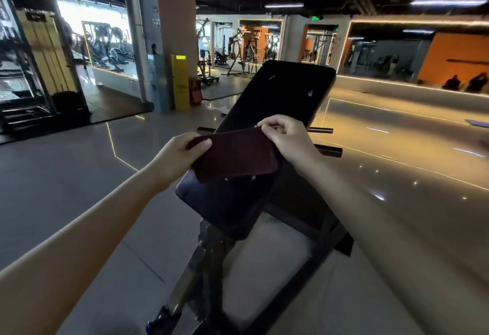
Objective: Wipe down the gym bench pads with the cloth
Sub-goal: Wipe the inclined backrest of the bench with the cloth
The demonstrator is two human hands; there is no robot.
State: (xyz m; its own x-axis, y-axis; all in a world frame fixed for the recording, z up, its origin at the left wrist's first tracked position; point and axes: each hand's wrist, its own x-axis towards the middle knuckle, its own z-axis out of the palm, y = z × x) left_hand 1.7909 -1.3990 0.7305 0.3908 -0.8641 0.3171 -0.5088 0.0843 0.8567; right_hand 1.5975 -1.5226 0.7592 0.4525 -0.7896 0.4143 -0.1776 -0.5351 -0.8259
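A dark maroon cloth [234,156] is stretched between both hands above the bench. My left hand [180,156] grips its left end with the thumb on top. My right hand [287,137] pinches the upper right corner. Below the cloth lies the black seat pad [225,202]. The black back pad [285,93] rises at an incline beyond it. The cloth hangs over the gap where the two pads meet and hides it.
The bench's dark metal frame [304,228] and front leg [185,281] stand on a glossy grey floor. A pillar with a yellow sign [181,82] is at the back left, a weight rack [39,56] at far left, gym machines [238,51] behind.
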